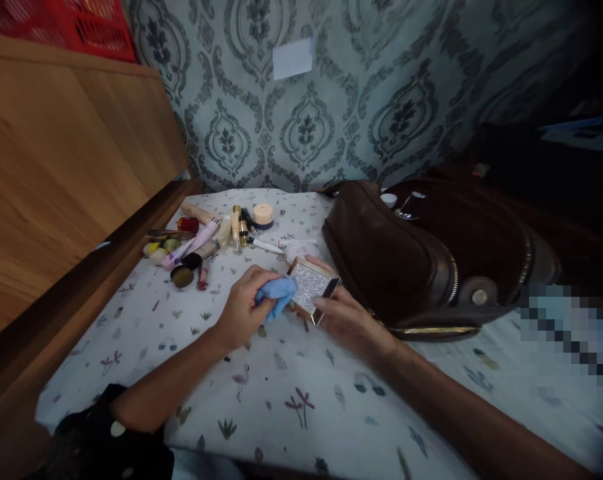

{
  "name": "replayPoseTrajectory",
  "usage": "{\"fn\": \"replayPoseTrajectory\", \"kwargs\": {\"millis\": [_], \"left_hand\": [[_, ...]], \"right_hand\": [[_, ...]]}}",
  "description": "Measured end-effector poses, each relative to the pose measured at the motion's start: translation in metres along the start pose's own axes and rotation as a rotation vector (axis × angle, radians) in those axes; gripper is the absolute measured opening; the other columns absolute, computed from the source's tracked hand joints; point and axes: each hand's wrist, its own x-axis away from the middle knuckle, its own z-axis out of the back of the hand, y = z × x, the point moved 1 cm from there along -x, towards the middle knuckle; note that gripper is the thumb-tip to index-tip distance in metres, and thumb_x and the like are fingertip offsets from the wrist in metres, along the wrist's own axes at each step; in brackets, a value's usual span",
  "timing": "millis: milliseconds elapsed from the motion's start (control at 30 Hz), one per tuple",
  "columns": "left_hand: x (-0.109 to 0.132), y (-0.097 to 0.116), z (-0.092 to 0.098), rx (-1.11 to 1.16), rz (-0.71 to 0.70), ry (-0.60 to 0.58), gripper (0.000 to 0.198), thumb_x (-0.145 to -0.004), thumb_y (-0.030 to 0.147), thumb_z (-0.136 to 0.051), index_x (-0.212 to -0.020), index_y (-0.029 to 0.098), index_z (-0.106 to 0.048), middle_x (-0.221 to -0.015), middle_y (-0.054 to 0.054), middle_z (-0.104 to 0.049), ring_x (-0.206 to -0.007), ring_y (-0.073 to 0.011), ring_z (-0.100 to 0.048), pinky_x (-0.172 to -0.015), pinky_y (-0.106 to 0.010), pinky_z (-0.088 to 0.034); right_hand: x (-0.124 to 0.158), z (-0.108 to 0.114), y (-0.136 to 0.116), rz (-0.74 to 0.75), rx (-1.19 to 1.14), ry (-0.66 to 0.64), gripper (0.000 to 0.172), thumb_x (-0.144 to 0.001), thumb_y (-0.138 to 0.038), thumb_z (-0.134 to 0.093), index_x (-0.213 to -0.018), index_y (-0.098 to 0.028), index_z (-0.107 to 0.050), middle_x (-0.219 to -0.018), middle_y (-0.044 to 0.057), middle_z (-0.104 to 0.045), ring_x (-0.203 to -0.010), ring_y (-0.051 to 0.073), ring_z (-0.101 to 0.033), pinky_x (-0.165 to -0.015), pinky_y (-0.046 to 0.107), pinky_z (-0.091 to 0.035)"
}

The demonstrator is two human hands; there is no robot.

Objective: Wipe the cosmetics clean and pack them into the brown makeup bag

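My left hand (242, 308) is closed around a crumpled blue cloth (279, 293). The cloth touches the left side of a glittery silver case with gold edges and a dark end (309, 285). My right hand (354, 323) grips this case from the right, tilted above the printed sheet (281, 407). What the case contains cannot be seen. Just behind it lies a round pale compact (302, 251), partly covered by the case and my fingers. A white pen-like stick (267, 246) rests to the compact's left.
A brown leather bag (376, 260) sits open on the right, a white-lidded item (388, 199) at its opening. Cosmetic tubes, including a pink one (205, 235), and a peach jar (263, 215) lie at the back left. A wooden panel (81, 147) borders the left; patterned wall behind.
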Motion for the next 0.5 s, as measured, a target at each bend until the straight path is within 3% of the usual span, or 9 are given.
{"fn": "replayPoseTrajectory", "kwargs": {"millis": [100, 200, 333, 500], "left_hand": [[0.003, 0.003, -0.004, -0.020, -0.026, -0.016, 0.031, -0.087, 0.006, -0.055, -0.111, 0.022, -0.065, -0.100, -0.004, -0.060, -0.094, -0.0175, -0.061, -0.085, -0.031, -0.052], [0.008, 0.008, -0.008, -0.045, -0.105, -0.043, 0.033, -0.086, 0.005, -0.054, -0.114, 0.021, -0.063, -0.099, -0.004, -0.056, -0.093, -0.0170, -0.059, -0.083, -0.031, -0.052], [0.014, 0.012, -0.013, -0.086, -0.234, -0.102, 0.036, -0.086, 0.007, -0.054, -0.119, 0.019, -0.060, -0.105, -0.007, -0.054, -0.095, -0.0190, -0.058, -0.083, -0.033, -0.053], [0.012, 0.009, -0.012, -0.081, -0.236, -0.067, 0.036, -0.088, 0.007, -0.053, -0.120, 0.021, -0.060, -0.106, -0.007, -0.053, -0.097, -0.0198, -0.058, -0.085, -0.034, -0.053]], "right_hand": [[0.001, -0.005, -0.002, 0.001, -0.124, 0.026, 0.071, -0.082, -0.052, -0.066, -0.145, -0.039, -0.037, -0.130, 0.006, -0.062, -0.108, 0.026, -0.064, -0.090, 0.045, -0.054], [0.000, -0.007, 0.000, 0.028, -0.173, 0.056, 0.072, -0.084, -0.050, -0.067, -0.147, -0.040, -0.033, -0.133, 0.005, -0.060, -0.113, 0.026, -0.062, -0.095, 0.044, -0.053], [-0.003, -0.002, 0.004, 0.020, -0.096, 0.094, 0.073, -0.085, -0.052, -0.065, -0.149, -0.039, -0.032, -0.140, 0.006, -0.057, -0.119, 0.026, -0.059, -0.096, 0.043, -0.053], [-0.002, 0.004, 0.007, -0.014, 0.024, 0.028, 0.071, -0.086, -0.049, -0.065, -0.150, -0.039, -0.035, -0.145, 0.006, -0.054, -0.123, 0.027, -0.058, -0.099, 0.046, -0.051]]}}
